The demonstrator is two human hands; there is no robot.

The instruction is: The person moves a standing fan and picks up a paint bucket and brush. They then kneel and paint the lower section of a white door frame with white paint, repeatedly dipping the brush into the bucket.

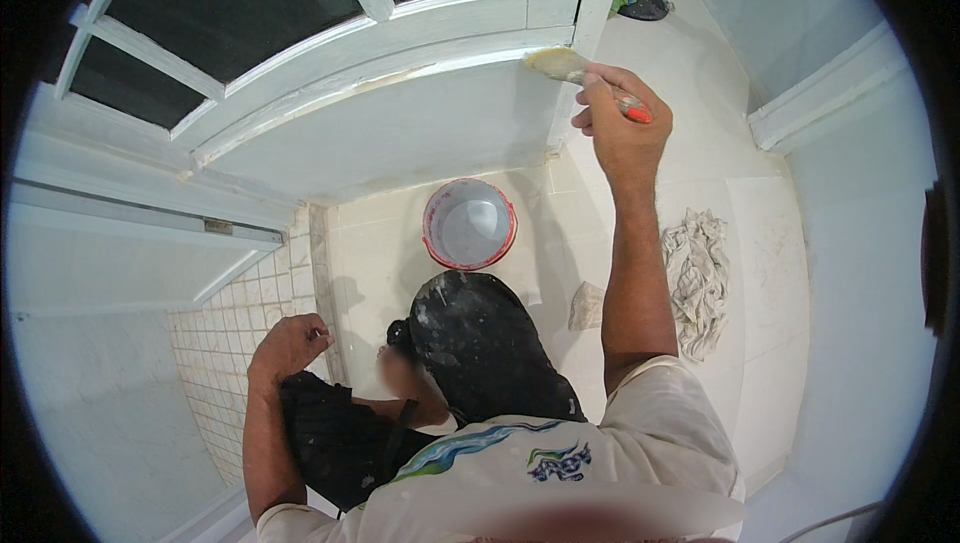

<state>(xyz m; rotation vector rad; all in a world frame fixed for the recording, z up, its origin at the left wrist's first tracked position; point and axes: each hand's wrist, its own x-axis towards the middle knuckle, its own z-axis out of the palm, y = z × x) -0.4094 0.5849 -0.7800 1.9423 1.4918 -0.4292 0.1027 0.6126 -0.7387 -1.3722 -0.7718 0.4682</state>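
My right hand (622,128) grips a paintbrush (555,65) with a red-tipped handle, its pale bristles against the white ledge (440,61) below the window panes, near the right end. My left hand (292,343) is curled above my left knee, with something small and pale at its fingers that I cannot make out. Between my knees and the wall stands a red-rimmed bucket (470,223) holding a pale greyish-white content.
A crumpled off-white cloth (695,278) lies right of my arm, near a small pale piece (586,305). A dark container (645,5) with something green is at the back right. A door frame (820,83) is at right; small square tiles (225,383) are at left.
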